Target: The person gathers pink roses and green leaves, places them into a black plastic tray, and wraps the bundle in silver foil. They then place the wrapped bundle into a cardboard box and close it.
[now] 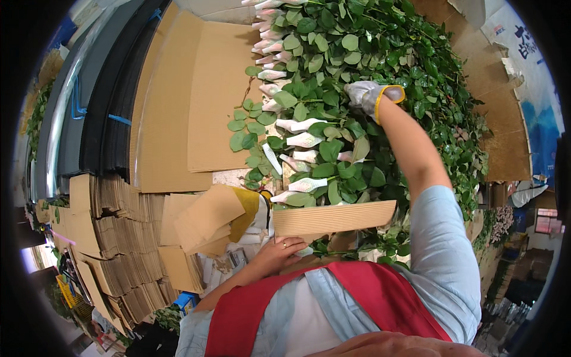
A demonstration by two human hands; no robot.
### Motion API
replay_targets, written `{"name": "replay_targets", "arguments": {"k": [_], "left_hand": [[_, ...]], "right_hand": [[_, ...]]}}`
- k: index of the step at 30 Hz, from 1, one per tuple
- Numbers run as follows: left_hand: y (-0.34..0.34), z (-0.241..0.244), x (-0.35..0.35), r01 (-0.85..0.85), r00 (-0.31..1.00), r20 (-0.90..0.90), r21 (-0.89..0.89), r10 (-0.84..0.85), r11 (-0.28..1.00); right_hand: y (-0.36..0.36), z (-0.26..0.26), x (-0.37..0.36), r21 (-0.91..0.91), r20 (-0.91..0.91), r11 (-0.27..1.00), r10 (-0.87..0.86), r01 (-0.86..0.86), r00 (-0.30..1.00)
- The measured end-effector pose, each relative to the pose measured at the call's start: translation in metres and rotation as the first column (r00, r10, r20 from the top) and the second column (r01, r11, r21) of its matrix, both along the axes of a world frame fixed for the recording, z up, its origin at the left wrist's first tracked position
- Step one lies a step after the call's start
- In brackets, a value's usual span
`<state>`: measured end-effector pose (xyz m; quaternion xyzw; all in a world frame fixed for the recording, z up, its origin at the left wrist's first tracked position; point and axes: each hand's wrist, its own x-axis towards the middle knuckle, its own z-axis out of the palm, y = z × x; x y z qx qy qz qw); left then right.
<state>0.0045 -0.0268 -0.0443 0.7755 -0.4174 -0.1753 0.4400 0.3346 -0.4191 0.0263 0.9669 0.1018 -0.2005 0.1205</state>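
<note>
My left hand (282, 252), bare with a ring, lies at the near edge of a corrugated cardboard strip (334, 217). Its fingertips are beside a net-sleeved flower bud (304, 252); whether they grip the bud or the strip is hidden. Farther out, my right hand (363, 96) wears a grey glove with a yellow cuff and reaches down among leafy green stems (352, 58). Its fingertips are lost in the leaves, so any hold on a stem cannot be seen. Between the hands lie several flower buds in white net sleeves (305, 140), heads pointing left.
Large cardboard sheets (223, 89) lie at left, beside dark corrugated sheets (100, 98) tied with blue strapping. Stacked cardboard pieces (129, 236) fill the lower left, with loose cardboard pieces (209, 214) nearer me. A torn printed sheet (526, 89) hangs at right.
</note>
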Motion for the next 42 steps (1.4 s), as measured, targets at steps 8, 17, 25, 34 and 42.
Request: {"name": "replay_targets", "arguments": {"k": [8,17,25,34,42], "left_hand": [[0.0,0.006,0.001,-0.037,0.999,0.031,-0.067,0.039,0.997],[-0.002,0.013,0.009,0.016,1.0,0.028,-0.071,-0.014,0.997],[-0.001,0.016,0.01,0.029,0.999,0.015,-0.057,-0.028,0.998],[0.003,0.019,0.013,0.056,0.997,-0.058,-0.032,-0.057,0.998],[0.001,0.01,0.008,0.016,0.998,-0.058,-0.03,-0.018,0.999]], "right_hand": [[0.011,0.202,-0.049,-0.104,0.483,0.994,0.062,-0.013,0.873],[0.021,0.276,-0.056,-0.125,0.694,0.992,0.087,0.001,0.715],[0.031,0.189,-0.056,-0.098,0.085,0.995,0.003,0.006,0.996],[0.042,0.084,-0.03,0.146,0.37,0.981,0.064,-0.126,0.927],[0.072,0.002,-0.005,0.167,-0.109,0.984,-0.043,0.061,0.993]]}}
